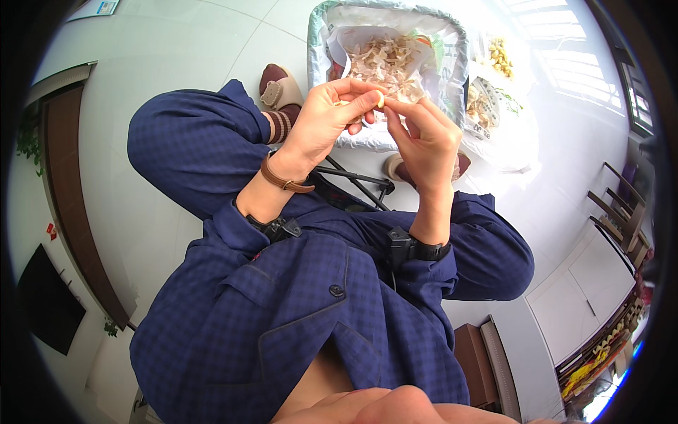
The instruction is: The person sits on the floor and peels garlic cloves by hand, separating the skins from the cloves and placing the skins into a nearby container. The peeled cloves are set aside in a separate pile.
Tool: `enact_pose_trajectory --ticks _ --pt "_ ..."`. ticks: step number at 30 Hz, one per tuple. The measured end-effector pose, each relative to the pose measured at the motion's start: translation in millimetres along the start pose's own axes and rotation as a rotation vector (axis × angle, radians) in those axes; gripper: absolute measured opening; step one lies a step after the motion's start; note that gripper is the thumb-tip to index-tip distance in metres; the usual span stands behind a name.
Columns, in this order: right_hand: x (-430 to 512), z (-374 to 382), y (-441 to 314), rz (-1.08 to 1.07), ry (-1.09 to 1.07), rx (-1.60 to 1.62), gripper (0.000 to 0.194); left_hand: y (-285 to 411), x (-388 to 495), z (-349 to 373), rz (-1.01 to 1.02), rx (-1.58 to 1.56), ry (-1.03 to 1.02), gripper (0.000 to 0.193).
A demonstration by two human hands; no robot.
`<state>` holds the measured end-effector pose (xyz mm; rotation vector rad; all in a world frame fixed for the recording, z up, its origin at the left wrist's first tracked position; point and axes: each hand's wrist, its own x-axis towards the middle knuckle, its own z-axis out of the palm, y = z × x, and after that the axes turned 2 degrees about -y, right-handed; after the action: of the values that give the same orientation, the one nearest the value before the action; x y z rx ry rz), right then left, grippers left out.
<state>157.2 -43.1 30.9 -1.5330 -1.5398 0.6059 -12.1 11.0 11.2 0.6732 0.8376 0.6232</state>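
A pale garlic clove (380,99) is pinched between the fingertips of my left hand (328,114), whose curled fingers also hold more garlic pieces in the palm. My right hand (426,130) touches the clove from the other side with thumb and forefinger, pinching at its edge; whether a bit of skin is between them is too small to tell. Both hands are over the near part of a lined bin (316,58). Inside it lies a heap of dry garlic skins (384,58) on white plastic and paper.
Right of the bin, peeled cloves (500,57) and a printed bag with unpeeled garlic (481,106) lie on white plastic (516,143). My slippered feet (280,90) flank the bin. Black folding metal legs (365,177) stand between my knees. Wooden chairs (619,206) are far right.
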Motion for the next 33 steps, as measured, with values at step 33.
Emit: enact_pose_trajectory --ticks 33 --pt "0.2 -1.8 2.8 -0.007 -0.034 0.040 0.021 2.2 -2.5 -0.5 0.015 0.054 -0.024 0.026"
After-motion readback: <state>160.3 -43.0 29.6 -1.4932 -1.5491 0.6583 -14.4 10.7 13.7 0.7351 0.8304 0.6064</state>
